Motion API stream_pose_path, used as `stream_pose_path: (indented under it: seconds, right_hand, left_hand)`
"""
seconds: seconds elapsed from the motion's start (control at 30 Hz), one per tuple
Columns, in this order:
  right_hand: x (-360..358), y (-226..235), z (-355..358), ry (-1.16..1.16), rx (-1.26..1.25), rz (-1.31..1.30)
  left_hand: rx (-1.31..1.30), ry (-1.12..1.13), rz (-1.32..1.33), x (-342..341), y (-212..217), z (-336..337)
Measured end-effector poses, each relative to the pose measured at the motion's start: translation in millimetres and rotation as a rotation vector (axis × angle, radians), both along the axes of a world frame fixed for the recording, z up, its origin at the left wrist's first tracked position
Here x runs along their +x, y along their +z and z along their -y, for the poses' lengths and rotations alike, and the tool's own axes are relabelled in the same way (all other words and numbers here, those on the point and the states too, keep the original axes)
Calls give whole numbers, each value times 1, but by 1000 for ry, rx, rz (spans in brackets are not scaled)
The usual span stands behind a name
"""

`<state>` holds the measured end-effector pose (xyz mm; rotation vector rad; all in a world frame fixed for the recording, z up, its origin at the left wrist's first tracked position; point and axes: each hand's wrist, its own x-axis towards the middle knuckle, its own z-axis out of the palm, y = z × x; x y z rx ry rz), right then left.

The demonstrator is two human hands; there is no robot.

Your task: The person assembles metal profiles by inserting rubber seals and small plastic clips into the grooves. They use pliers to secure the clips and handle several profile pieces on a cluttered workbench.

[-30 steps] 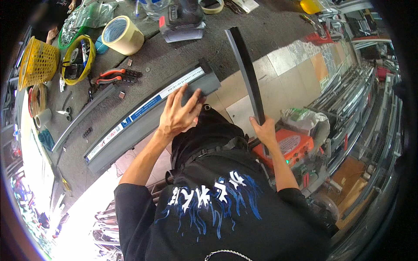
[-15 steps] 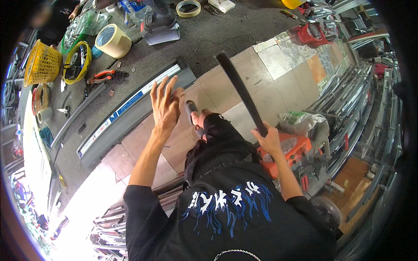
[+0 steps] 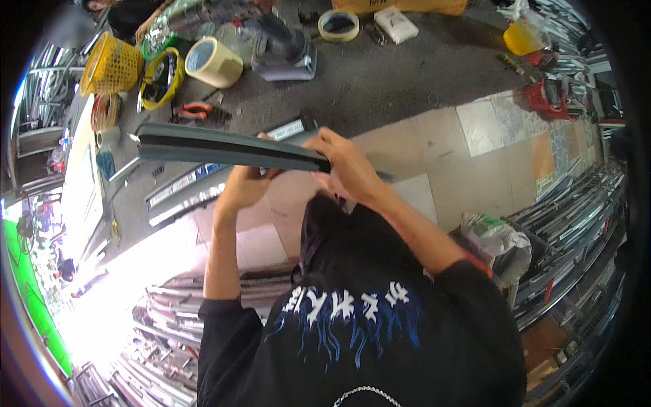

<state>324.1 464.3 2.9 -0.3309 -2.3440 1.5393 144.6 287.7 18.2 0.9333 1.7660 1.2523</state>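
A long dark grey channel profile point(image 3: 217, 148) lies nearly level across the front of me, its far end out to the left. Beneath its middle, my left hand point(image 3: 237, 190) is closed around it, fingers partly hidden behind the profile. At the right end my right hand point(image 3: 356, 173) grips it, fingers wrapped over the top edge. Behind and below, a second grey profile with a blue and white label strip point(image 3: 182, 190) rests on the dark workbench point(image 3: 386, 85), partly covered by the held piece and my hands.
On the bench stand a yellow basket point(image 3: 112, 68), a wide tape roll point(image 3: 215, 62), orange-handled pliers point(image 3: 196, 110), a cordless tool point(image 3: 285, 51) and a flat tape ring point(image 3: 338, 26). A red basket point(image 3: 546, 102) sits far right. Metal lengths point(image 3: 576, 217) are stacked on the right.
My right hand has swung the profile from upright on the right to nearly level on the left. My left hand, open before, now holds it too. The view has shifted.
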Motion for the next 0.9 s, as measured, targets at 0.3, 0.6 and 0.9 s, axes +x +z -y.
stream_pose_path:
  seconds: [0.3,0.6,0.9]
  right_hand:
    - [-25,4,-21,169,-58,48]
    - [46,36,-77,132,-221,99]
    - [100,13,-101,-5,-146,295]
  left_hand:
    - [-258,-18,-393,11,34,-10]
    - [-182,-22,-532,3,44,-17]
    - [32,41,-505,11,41,-23]
